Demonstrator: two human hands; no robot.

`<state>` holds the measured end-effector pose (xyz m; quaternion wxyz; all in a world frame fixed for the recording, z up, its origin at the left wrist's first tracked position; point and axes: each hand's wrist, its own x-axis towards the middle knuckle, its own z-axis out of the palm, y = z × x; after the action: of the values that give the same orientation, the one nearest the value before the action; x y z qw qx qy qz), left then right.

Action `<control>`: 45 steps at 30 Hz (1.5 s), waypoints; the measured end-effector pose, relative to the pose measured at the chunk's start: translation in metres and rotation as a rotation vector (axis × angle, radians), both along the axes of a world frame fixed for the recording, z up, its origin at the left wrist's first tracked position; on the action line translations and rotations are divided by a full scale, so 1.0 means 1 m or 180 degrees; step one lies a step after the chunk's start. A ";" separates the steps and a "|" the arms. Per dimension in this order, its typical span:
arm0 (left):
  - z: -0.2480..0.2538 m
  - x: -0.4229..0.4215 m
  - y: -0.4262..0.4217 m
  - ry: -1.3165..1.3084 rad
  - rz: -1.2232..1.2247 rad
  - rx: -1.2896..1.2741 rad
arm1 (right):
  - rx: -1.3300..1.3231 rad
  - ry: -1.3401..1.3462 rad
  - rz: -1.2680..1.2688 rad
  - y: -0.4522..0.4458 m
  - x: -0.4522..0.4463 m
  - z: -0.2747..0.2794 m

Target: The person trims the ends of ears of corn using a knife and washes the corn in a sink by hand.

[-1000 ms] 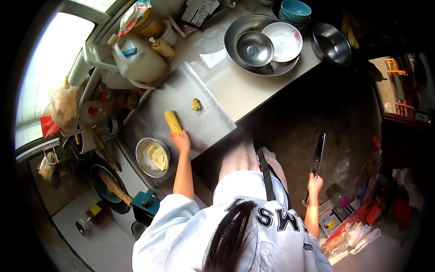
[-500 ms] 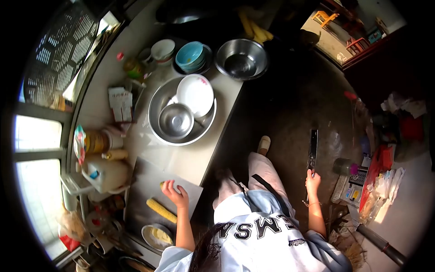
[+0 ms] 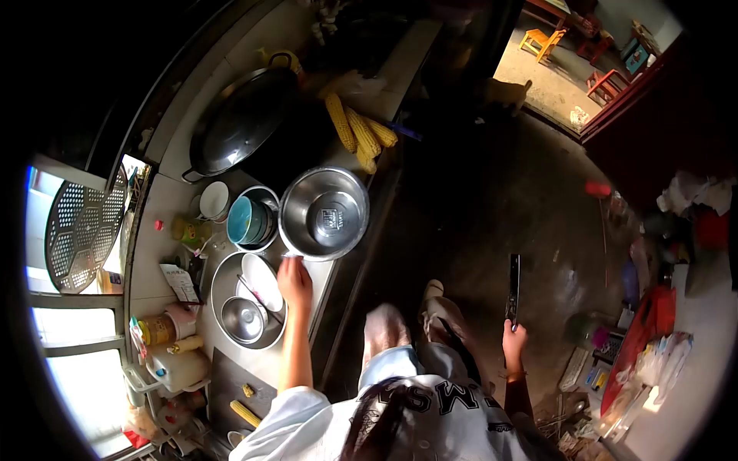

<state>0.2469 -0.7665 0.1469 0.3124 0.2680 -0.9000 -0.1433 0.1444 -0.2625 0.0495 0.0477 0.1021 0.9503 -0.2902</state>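
Note:
My left hand [image 3: 294, 282] reaches over the counter with its fingers closed at the near rim of an empty steel basin [image 3: 324, 213]. My right hand [image 3: 514, 338], out over the floor, is wrapped round the handle of a long dark knife [image 3: 513, 286], its blade pointing away from me. Left of my left forearm, a wide steel basin [image 3: 223, 290] holds a small steel bowl [image 3: 244, 320] and a white plate [image 3: 264, 281]. A corn cob [image 3: 245, 413] and a small corn piece [image 3: 248, 390] lie on the metal sheet at the lower left.
Several corn cobs [image 3: 359, 131] lie beyond the basin, near a large dark wok [image 3: 242, 127]. Blue bowls [image 3: 244, 220] are stacked beside the basin. Jugs and bottles [image 3: 175, 366] line the window side. A red tray [image 3: 636, 346] with packets stands at the right.
My left hand has let go of the corn cob and moved forward along the counter to the steel basin. The view has turned toward the wok. My right hand still holds the knife.

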 end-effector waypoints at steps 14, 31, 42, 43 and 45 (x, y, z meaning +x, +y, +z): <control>-0.078 -0.414 -0.261 -0.2038 -0.1516 -0.2227 | 0.0274 -0.0975 0.0030 -0.017 -0.188 -0.012; -0.045 -0.466 -0.267 -0.3546 -0.2060 -0.2851 | -0.1908 -0.1916 -0.0965 -0.134 -0.318 -0.024; 0.170 -0.455 -0.143 -0.3717 -0.0525 -0.0630 | -0.1936 -0.1891 -0.0630 -0.090 -0.347 -0.014; 0.178 -0.448 -0.129 -0.3125 -0.0588 0.0348 | -0.2026 -0.1745 -0.0646 -0.087 -0.351 -0.009; 0.174 -0.427 -0.096 -0.1783 -0.0643 0.1973 | -0.2167 -0.1558 -0.0668 -0.082 -0.358 0.000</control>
<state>-0.1797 -0.8629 0.3209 -0.0549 0.2883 -0.8862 -0.3585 -0.2131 -0.3443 0.0500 0.2729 0.2425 0.7455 -0.5576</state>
